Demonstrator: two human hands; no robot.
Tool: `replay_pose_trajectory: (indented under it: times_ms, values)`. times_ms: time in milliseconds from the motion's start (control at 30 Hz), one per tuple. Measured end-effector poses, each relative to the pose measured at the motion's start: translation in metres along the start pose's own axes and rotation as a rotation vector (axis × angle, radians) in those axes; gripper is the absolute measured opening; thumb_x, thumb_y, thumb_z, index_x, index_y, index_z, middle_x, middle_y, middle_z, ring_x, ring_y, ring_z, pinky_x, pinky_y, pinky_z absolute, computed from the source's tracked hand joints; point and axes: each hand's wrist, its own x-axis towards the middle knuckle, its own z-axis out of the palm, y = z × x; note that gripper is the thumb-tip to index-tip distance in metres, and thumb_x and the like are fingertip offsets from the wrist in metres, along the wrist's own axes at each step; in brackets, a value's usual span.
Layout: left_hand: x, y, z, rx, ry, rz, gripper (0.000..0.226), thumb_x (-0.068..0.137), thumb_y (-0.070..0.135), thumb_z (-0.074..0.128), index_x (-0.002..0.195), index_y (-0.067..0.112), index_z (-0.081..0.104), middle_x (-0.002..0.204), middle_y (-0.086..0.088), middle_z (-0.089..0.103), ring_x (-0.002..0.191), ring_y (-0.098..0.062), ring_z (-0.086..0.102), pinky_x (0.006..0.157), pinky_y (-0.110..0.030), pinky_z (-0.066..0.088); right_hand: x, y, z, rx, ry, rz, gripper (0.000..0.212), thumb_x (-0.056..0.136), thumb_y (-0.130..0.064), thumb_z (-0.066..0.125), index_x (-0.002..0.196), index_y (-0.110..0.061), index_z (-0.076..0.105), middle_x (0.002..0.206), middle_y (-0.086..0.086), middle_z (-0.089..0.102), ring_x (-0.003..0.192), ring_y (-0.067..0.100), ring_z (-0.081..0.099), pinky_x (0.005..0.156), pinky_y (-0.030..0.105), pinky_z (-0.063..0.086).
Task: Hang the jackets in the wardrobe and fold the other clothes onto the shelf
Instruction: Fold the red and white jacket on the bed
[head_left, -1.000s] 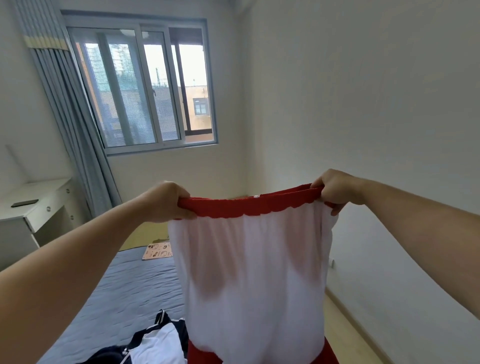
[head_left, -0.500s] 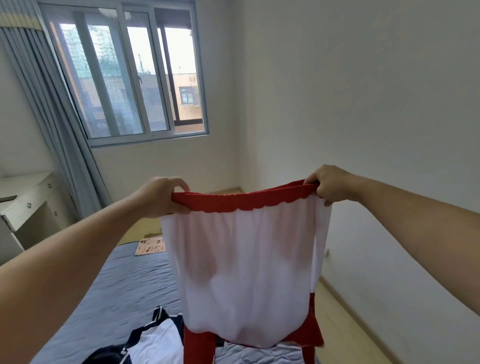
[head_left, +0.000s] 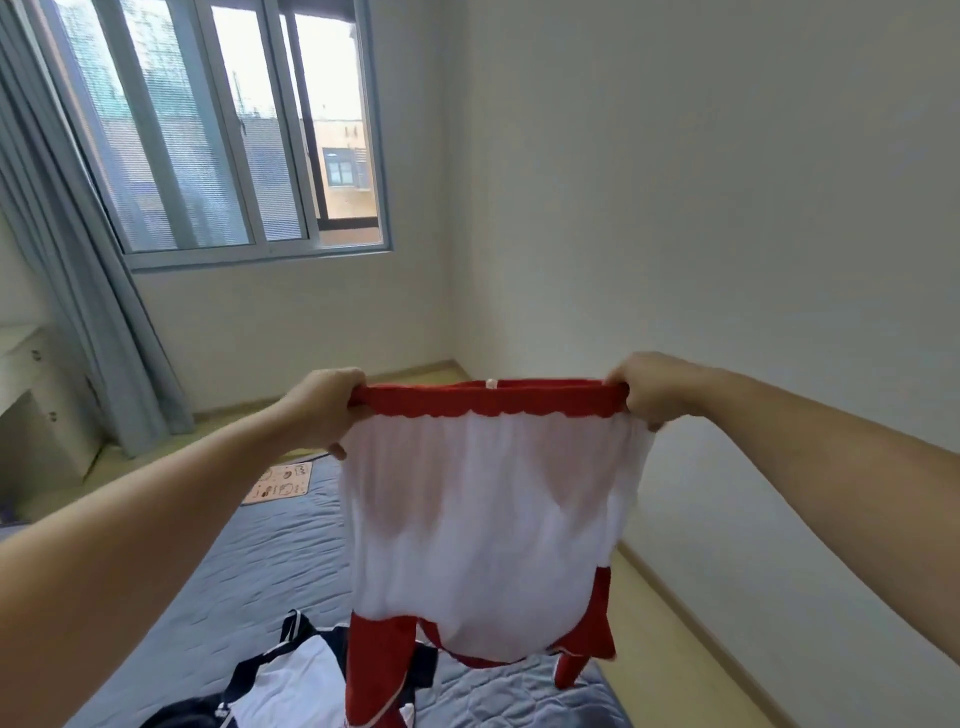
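Holding red garment (head_left: 488, 519) by waistband, your left hand (head_left: 327, 410) and right hand (head_left: 644, 392) each clenched on one end, band stretched taut between them. Garment hangs above bed (head_left: 260, 561), over its near end. Since a second ago you've raised it: white lining and red legs now show below. Likely spread for folding, not hanging. Navy-and-white top (head_left: 280, 686) waits on bed beneath.

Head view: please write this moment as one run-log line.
left hand: grips waistband | right hand: grips waistband | red-white garment: hanging above bed | not yet folded
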Motion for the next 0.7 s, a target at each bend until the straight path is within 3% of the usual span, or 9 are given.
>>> replay_pose_trajectory:
  times_ms: [67,100,200,233,267,367,400,500,700]
  values:
    - [0.0,-0.01,0.011,0.088,-0.24,0.007,0.017,0.087,-0.001,0.064,0.079,0.013,0.058,0.085,-0.011,0.058,0.064,-0.03,0.067,0.055,-0.047,0.061,0.001,0.0,0.013,-0.065,-0.115,0.037,0.042,0.079,0.005,0.044,0.077,-0.027,0.072,0.087,0.008,0.07,0.077,0.026,0.068,0.064,0.033,0.058]
    - [0.004,-0.014,0.013,0.152,-0.194,0.064,0.021,0.084,-0.004,0.066,0.079,0.015,0.059,0.085,-0.01,0.061,0.065,-0.026,0.068,0.056,-0.044,0.061,0.002,0.001,0.02,-0.117,-0.036,0.023,0.04,0.08,0.004,0.045,0.077,-0.029,0.068,0.09,0.006,0.069,0.082,0.026,0.067,0.067,0.032,0.055]
    - [0.019,-0.027,0.011,0.087,0.384,0.181,0.016,0.085,0.0,0.068,0.09,0.015,0.066,0.077,-0.006,0.069,0.061,-0.023,0.067,0.058,-0.032,0.052,0.009,-0.001,0.04,-0.061,0.278,-0.007,0.038,0.086,0.0,0.044,0.09,-0.029,0.068,0.097,0.005,0.068,0.09,0.028,0.065,0.078,0.037,0.054]
    - [0.02,-0.028,0.011,0.119,0.423,0.212,0.012,0.085,0.002,0.067,0.089,0.014,0.068,0.074,-0.005,0.069,0.064,-0.024,0.065,0.058,-0.03,0.046,0.011,-0.002,0.044,-0.045,0.241,0.002,0.037,0.087,-0.001,0.046,0.096,-0.027,0.071,0.098,0.005,0.069,0.09,0.028,0.066,0.079,0.038,0.056]
    - [0.02,-0.029,0.014,0.222,0.287,0.228,0.008,0.084,0.004,0.066,0.085,0.012,0.068,0.073,-0.003,0.069,0.067,-0.024,0.063,0.057,-0.028,0.041,0.013,-0.004,0.047,-0.064,0.086,0.028,0.036,0.087,0.0,0.048,0.1,-0.023,0.073,0.1,0.007,0.07,0.089,0.029,0.068,0.078,0.038,0.058]
    - [0.013,-0.036,0.039,0.445,-0.469,0.127,0.008,0.084,0.013,0.069,0.079,0.019,0.073,0.072,0.005,0.072,0.067,-0.011,0.072,0.055,-0.018,0.048,0.016,-0.014,0.06,-0.143,-0.511,0.197,0.03,0.081,0.01,0.059,0.1,-0.007,0.074,0.106,0.02,0.068,0.082,0.038,0.073,0.066,0.045,0.064]
    - [0.013,-0.041,0.042,0.395,-0.519,0.115,0.013,0.085,0.014,0.069,0.076,0.022,0.074,0.07,0.007,0.073,0.067,-0.009,0.073,0.056,-0.016,0.051,0.019,-0.015,0.065,-0.177,-0.527,0.203,0.03,0.08,0.011,0.056,0.1,-0.004,0.074,0.103,0.021,0.068,0.079,0.038,0.072,0.065,0.047,0.064]
    - [0.022,-0.056,0.045,0.272,-0.309,0.116,0.018,0.087,0.011,0.07,0.073,0.022,0.072,0.069,0.006,0.073,0.065,-0.008,0.074,0.06,-0.019,0.056,0.025,-0.015,0.08,-0.164,-0.318,0.172,0.035,0.083,0.004,0.044,0.1,-0.008,0.073,0.094,0.018,0.071,0.077,0.035,0.072,0.07,0.047,0.064]
    - [0.02,-0.087,0.059,-0.006,-0.686,-0.11,0.016,0.079,0.003,0.078,0.073,0.017,0.078,0.074,-0.005,0.067,0.076,-0.026,0.076,0.073,-0.037,0.063,0.031,-0.018,0.108,-0.057,-0.627,0.317,0.03,0.066,0.007,0.065,0.091,-0.003,0.076,0.1,0.024,0.068,0.077,0.041,0.074,0.063,0.049,0.063]
